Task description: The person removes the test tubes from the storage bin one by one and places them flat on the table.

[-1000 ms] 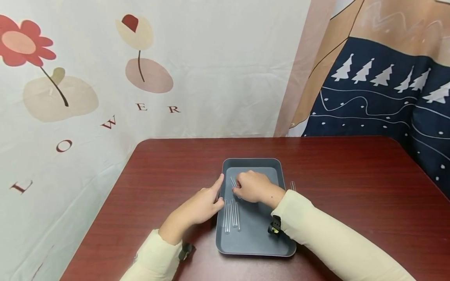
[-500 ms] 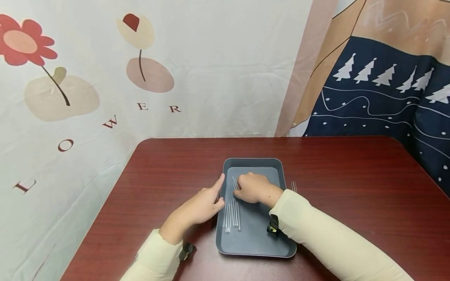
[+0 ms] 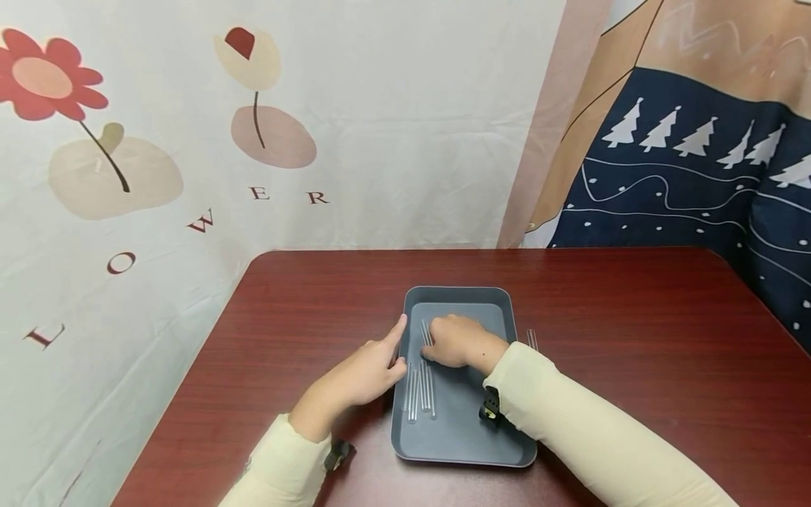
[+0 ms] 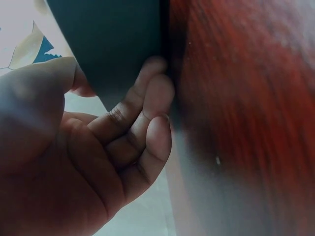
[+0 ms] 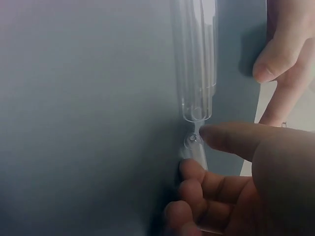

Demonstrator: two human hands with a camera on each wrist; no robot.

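Observation:
A grey rectangular tray [image 3: 469, 422] lies on the table. My left hand [image 3: 361, 373] grips its left side, thumb over the rim and several fingers curled against the outer wall, index finger stretched along the edge. Clear test tubes [image 3: 418, 394] lie lengthwise in the tray, near its left side; their rounded ends [image 5: 197, 115] show in the right wrist view. Just beyond them, my right hand [image 3: 459, 341] pinches another clear test tube [image 5: 198, 156] between thumb and curled fingers, low over the tray floor. The hand hides part of this tube.
To the right of the tray, more clear tubes [image 3: 532, 339] lie on the red-brown table [image 3: 633, 310], partly behind the right sleeve [image 3: 570, 401]. Printed cloth [image 3: 393, 141] hangs behind the table's far edge.
The tube at my right hand has turned from a slant to nearly in line with the tray's length. The right hand has shifted only slightly; the left keeps its grip.

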